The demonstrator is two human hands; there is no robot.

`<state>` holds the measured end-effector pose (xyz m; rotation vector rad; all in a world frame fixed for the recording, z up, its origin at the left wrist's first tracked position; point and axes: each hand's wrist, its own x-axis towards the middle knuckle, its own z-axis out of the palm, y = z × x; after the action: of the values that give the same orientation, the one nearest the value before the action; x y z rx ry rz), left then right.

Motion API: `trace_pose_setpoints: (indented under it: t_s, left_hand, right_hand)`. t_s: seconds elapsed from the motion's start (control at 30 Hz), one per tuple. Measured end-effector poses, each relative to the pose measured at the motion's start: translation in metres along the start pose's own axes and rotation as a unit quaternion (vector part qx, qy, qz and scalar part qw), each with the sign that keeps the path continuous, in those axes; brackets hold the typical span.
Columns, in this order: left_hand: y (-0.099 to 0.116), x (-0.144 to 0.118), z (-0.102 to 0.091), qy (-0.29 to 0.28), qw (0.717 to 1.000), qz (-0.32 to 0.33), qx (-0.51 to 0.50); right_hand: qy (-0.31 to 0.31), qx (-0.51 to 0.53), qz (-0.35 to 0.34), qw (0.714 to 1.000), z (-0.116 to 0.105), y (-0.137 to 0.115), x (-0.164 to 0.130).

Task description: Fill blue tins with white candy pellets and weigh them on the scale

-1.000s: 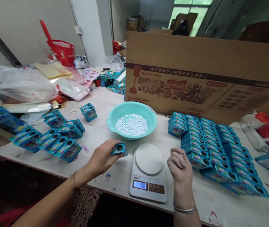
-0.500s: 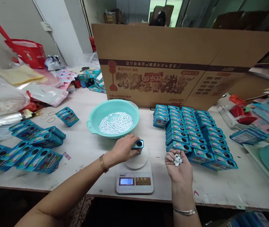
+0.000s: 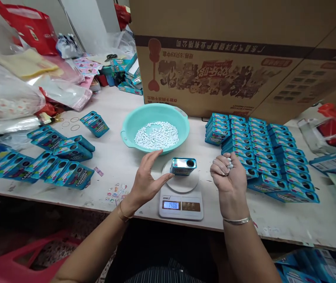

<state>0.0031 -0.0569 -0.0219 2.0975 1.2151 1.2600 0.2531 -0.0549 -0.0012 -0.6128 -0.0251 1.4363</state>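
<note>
The small tin (image 3: 183, 166) has just been set on the scale (image 3: 181, 196) near the tabletop's front edge and released; the left hand (image 3: 146, 181) hovers open beside it, the display now registers weight, white pellets (image 3: 229, 163) are clutched in the closed right hand (image 3: 228, 177).

I am cupping small white tablets (image 3: 229, 163) in my right hand (image 3: 229, 177), my open left hand (image 3: 147, 181) hovering beside the small teal tin (image 3: 182, 166) sitting on the white digital scale (image 3: 181, 198).
</note>
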Motion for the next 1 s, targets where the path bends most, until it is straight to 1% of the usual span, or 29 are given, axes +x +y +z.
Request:
trace_pose_setpoints:
  t_s: [0.1,0.17,0.33,0.43,0.53,0.7,0.9,1.0]
  left_hand:
    - [0.001,0.007,0.005,-0.014,1.000,0.013,-0.012]
    - [0.003,0.015,0.010,-0.030,0.999,0.025,-0.018]
    - [0.003,0.032,0.028,-0.077,0.994,0.076,-0.014]
    - [0.002,0.038,0.036,-0.114,0.990,0.078,0.010]
    - [0.003,0.043,0.043,-0.141,0.988,0.063,0.028]
    - [0.002,0.048,0.054,-0.157,0.986,0.045,0.039]
    - [-0.001,0.050,0.062,-0.160,0.986,0.040,0.032]
    - [-0.001,0.049,0.064,-0.163,0.986,0.035,0.027]
  right_hand:
    - [0.002,-0.051,-0.020,0.998,0.020,0.011,0.007]
    - [-0.003,-0.083,-0.035,0.996,0.030,0.018,0.013]
    - [0.012,-0.113,-0.056,0.992,0.045,0.031,0.020]
    - [0.023,-0.135,-0.076,0.988,0.051,0.037,0.021]
    - [0.024,-0.170,-0.113,0.979,0.054,0.043,0.022]
    - [0.015,-0.221,-0.176,0.959,0.052,0.052,0.024]
    - [-0.001,-0.267,-0.218,0.939,0.047,0.058,0.020]
    - [-0.008,-0.275,-0.228,0.934,0.046,0.060,0.019]
